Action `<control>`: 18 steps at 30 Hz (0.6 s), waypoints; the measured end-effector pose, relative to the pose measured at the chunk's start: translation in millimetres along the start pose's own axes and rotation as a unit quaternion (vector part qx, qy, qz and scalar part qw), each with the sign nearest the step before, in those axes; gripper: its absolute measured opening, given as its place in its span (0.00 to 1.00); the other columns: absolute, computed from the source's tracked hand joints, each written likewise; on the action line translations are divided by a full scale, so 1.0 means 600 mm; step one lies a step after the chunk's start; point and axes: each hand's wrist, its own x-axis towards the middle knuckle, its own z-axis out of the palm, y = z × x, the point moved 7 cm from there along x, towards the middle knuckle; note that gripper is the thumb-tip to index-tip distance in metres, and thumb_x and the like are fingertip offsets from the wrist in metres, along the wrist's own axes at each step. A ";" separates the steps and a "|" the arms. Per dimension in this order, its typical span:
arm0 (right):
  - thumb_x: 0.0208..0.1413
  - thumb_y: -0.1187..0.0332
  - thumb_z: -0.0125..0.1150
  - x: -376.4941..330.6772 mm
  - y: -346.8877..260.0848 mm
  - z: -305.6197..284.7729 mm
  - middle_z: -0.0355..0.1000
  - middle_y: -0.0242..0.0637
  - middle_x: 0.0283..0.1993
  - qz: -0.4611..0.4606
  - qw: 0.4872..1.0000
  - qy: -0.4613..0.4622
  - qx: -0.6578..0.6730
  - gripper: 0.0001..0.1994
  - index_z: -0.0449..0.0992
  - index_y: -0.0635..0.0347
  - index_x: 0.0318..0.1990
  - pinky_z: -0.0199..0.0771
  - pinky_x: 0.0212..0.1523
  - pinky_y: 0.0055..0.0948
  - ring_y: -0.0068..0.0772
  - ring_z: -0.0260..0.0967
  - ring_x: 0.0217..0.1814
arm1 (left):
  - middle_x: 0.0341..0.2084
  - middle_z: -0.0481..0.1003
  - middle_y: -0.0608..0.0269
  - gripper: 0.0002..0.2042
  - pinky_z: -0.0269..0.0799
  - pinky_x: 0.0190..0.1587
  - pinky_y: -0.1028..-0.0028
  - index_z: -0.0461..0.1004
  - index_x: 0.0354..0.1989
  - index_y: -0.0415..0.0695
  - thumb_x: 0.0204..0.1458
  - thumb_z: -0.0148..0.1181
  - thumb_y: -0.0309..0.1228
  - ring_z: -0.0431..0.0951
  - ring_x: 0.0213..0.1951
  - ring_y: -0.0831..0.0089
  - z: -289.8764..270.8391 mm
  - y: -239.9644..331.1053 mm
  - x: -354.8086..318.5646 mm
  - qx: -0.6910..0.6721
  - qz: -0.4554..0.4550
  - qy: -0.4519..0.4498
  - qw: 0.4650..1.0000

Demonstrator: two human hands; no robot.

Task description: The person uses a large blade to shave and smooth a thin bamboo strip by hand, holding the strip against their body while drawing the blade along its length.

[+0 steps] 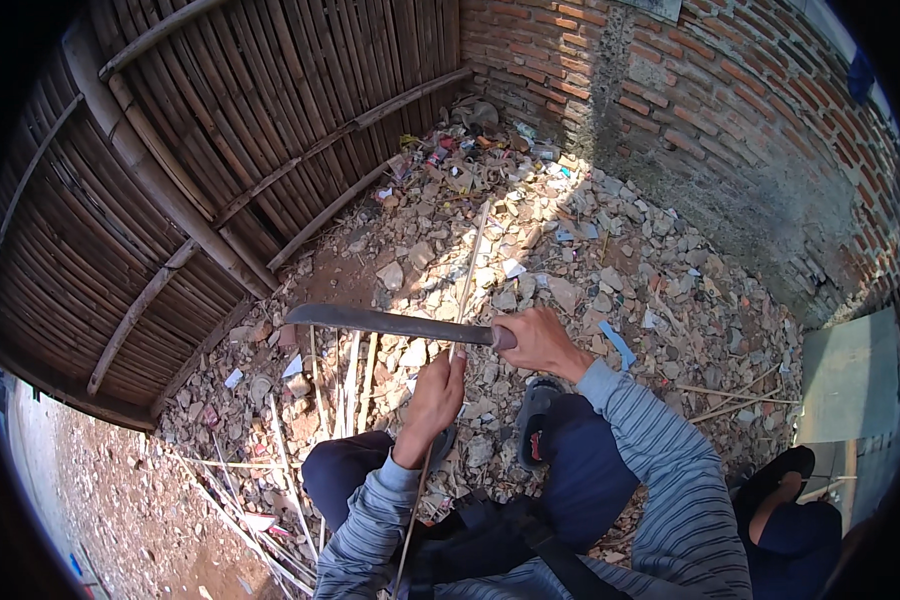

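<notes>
While the right grip (540,342) is clamping the machete (410,325) mid-frame, the left grip (435,394) is pinching the thin bamboo strip (471,262) just below the blade (355,318) (fingertips (457,362) very near), so a slip could be cutting them.

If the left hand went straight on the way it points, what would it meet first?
Likely the dark machete blade, near its handle; it crosses just beyond the left hand, though one view leaves depth unclear.
</notes>
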 end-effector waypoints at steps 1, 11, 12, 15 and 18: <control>0.46 0.63 0.67 0.000 -0.002 0.001 0.79 0.45 0.24 0.000 1.000 -0.001 0.000 0.14 0.85 0.51 0.42 0.79 0.35 0.49 0.52 0.79 0.27 | 0.22 0.73 0.32 0.19 0.68 0.34 0.46 0.71 0.34 0.30 0.71 0.50 0.37 0.76 0.30 0.32 -0.002 0.003 0.001 0.024 0.012 0.008 1.000; 0.47 0.63 0.68 0.002 -0.012 0.030 0.79 0.44 0.23 0.022 0.999 -0.012 0.036 0.10 0.84 0.48 0.39 0.79 0.34 0.48 0.51 0.80 0.27 | 0.18 0.73 0.31 0.14 0.67 0.28 0.42 0.69 0.32 0.30 0.67 0.55 0.30 0.76 0.26 0.31 -0.010 0.007 -0.002 0.118 0.069 0.059 0.989; 0.47 0.63 0.68 0.002 -0.011 0.032 0.79 0.44 0.24 0.024 0.999 -0.011 0.028 0.10 0.84 0.48 0.39 0.79 0.34 0.49 0.51 0.80 0.27 | 0.18 0.73 0.31 0.14 0.67 0.28 0.42 0.69 0.32 0.30 0.67 0.55 0.30 0.76 0.26 0.31 -0.010 0.007 -0.003 0.118 0.069 0.058 0.989; 0.47 0.63 0.69 0.000 -0.009 0.032 0.79 0.44 0.23 0.026 0.999 -0.003 0.028 0.10 0.85 0.48 0.38 0.79 0.34 0.49 0.51 0.80 0.27 | 0.17 0.72 0.31 0.14 0.68 0.27 0.42 0.69 0.32 0.31 0.67 0.55 0.31 0.76 0.24 0.32 -0.009 0.008 -0.005 0.132 0.068 0.057 0.987; 0.50 0.58 0.72 0.004 -0.014 0.028 0.78 0.43 0.23 0.007 0.999 -0.005 0.041 0.11 0.84 0.47 0.39 0.78 0.33 0.49 0.50 0.79 0.26 | 0.16 0.72 0.32 0.14 0.68 0.26 0.42 0.69 0.32 0.30 0.67 0.55 0.30 0.76 0.24 0.32 -0.008 0.001 -0.006 0.138 0.070 0.061 0.986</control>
